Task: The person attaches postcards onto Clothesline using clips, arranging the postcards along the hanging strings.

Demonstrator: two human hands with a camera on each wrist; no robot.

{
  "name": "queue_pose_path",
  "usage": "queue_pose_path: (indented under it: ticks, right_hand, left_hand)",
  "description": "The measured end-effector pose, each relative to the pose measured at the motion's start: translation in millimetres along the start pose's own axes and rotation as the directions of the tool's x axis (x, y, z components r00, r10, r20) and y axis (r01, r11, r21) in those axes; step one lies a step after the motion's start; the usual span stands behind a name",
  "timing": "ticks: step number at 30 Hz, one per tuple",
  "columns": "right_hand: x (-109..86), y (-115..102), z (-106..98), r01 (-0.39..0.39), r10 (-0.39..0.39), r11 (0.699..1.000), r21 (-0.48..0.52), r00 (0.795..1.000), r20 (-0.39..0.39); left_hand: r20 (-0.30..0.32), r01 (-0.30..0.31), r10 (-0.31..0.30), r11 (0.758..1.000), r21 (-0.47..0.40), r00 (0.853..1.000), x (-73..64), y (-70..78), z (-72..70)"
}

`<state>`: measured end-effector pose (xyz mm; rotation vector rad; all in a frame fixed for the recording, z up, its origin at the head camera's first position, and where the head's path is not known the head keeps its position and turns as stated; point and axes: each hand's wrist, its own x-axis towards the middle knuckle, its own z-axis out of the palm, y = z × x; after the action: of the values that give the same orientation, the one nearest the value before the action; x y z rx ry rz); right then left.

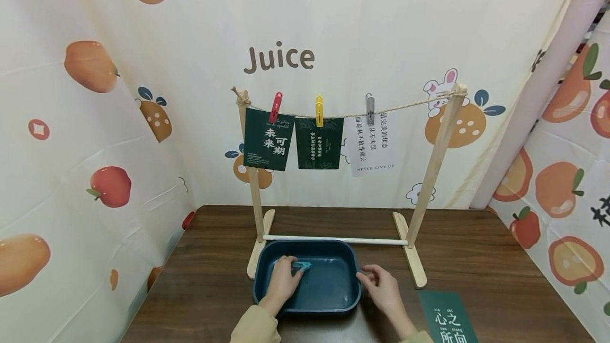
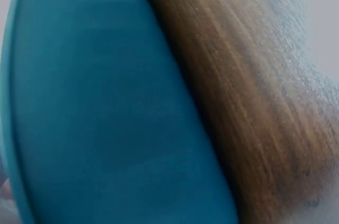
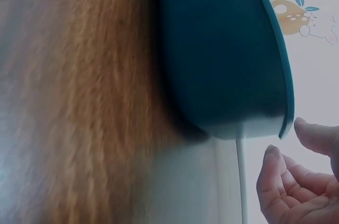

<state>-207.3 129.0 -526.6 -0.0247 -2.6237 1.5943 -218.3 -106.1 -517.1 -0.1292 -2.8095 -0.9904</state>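
Note:
Inside the dark blue basin [image 1: 329, 308], my left hand [image 1: 282, 282] pinches a teal clothespin [image 1: 301, 265] by one end, seen in the head view. The left wrist view shows only the basin's outer wall [image 2: 106, 102] and the table. My right hand [image 1: 383, 291] is at the basin's right rim, its thumb close to the edge. In the right wrist view, the right hand's [image 3: 302, 176] thumb and loosely curled fingers stand apart with nothing between them. A green card [image 1: 448, 316] with white characters lies on the table to the right of this hand.
Behind the basin stands a wooden rack [image 1: 436, 165] strung with a cord [image 1: 410, 106]. Red [image 1: 275, 107], yellow [image 1: 319, 110] and grey clothespins [image 1: 370, 107] hold two green cards [image 1: 267, 144] and a white card [image 1: 371, 147] on it. A printed curtain [image 1: 200, 41] surrounds the brown table [image 1: 200, 279].

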Motion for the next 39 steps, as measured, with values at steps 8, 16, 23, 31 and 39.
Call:
queue_pose_path:
  ticks: [8,16,23,31,39]
  right_hand:
    - [-11.6,9,-18,0.006,-0.012,0.990,-0.143,0.999,-0.045]
    - [-21.6,21,-45,-0.034,0.011,0.962,-0.272,0.996,-0.087]
    - [-28.6,34,-66,-0.102,0.079,0.939,-0.328,0.993,-0.082]
    - [-35.4,45,-89,-0.131,0.111,0.913,-0.385,0.991,-0.072]
    - [-36.3,56,-110,-0.186,0.176,0.852,-0.489,0.982,-0.067]
  left_hand:
    - [-0.032,-0.035,0.034,0.999,-0.019,0.999,-8.2,8.3,-8.8]
    - [-0.051,-0.066,0.063,0.996,-0.054,0.997,-13.4,19.6,-14.3]
    - [-0.037,-0.085,0.082,0.992,-0.092,0.996,-15.9,31.8,-22.1]
    - [-0.051,-0.131,0.125,0.984,-0.120,0.991,-21.6,44.7,-30.6]
    - [-0.058,-0.155,0.148,0.977,-0.148,0.987,-26.4,53.4,-35.7]
